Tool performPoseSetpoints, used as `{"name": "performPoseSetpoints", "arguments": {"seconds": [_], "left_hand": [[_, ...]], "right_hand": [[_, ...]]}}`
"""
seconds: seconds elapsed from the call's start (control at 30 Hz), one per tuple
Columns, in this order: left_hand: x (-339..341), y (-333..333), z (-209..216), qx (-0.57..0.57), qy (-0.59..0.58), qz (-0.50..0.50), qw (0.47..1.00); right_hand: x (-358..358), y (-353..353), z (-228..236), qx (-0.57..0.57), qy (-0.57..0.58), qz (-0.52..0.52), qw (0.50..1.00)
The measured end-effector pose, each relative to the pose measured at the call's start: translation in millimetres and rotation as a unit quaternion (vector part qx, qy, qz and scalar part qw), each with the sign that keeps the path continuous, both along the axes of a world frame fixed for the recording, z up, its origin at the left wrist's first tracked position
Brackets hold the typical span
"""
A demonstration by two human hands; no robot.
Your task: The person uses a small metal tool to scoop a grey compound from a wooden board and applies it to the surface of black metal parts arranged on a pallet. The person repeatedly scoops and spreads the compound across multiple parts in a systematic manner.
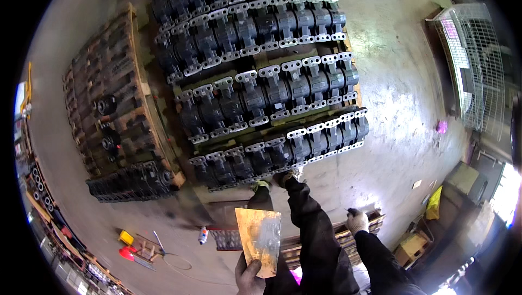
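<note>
A flat, tapered board, yellowish and smeared with grey paste, is gripped at its lower end by my left hand, thumb on its face. Out to the right, my right hand wears a pale glove with dark fingertips. Its fingers are curled together; whatever they may hold is too small to make out. Just ahead of my feet lie several rows of black cast metal parts with bare-metal flanges drilled with holes. The nearest row almost reaches my shoes.
Another pallet with dark parts stands at the left. Low slatted wood lies under my right hand. A spray can, a yellow-and-red item and a cable are on the floor at lower left. A wire cage stands at right.
</note>
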State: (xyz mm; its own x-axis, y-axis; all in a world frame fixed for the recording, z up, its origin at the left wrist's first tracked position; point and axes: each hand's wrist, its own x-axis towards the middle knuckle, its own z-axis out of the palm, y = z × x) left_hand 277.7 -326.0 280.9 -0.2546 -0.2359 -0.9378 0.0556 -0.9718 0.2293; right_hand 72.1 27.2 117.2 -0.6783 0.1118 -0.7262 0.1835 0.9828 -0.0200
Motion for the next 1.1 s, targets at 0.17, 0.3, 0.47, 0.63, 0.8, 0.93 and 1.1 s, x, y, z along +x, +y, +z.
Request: {"name": "performPoseSetpoints", "arguments": {"seconds": [0.17,0.3,0.47,0.63,0.8,0.93,1.1], "left_hand": [[5.9,-36.9,42.6,-0.038,0.023,-0.063,0.997],[3.4,-54.9,68.0,-0.102,0.037,-0.111,0.988],[-3.9,-73.8,116.2,-0.147,0.065,-0.137,0.977],[3.7,-70.9,151.2,-0.156,0.052,-0.125,0.978],[13.8,-33.3,172.7,-0.2,0.037,-0.078,0.976],[6.8,20.2,178.4,-0.194,0.034,-0.035,0.98],[-30.5,111.8,193.3,-0.107,0.03,0.068,0.992]], "right_hand": [[38.8,-1.4,72.8,0.017,0.002,0.033,0.999],[53.9,4.8,104.2,0.024,0.019,0.021,0.999],[62.3,9.5,131.0,0.002,0.04,-0.019,0.999],[40.3,-0.1,140.9,-0.095,0.111,-0.018,0.989],[-3.5,-43.5,162.3,-0.257,0.11,-0.057,0.959],[-21.7,-59.3,190.4,-0.332,0.088,-0.061,0.937],[-37.1,-10.3,187.0,-0.404,0.022,-0.044,0.914]]}}
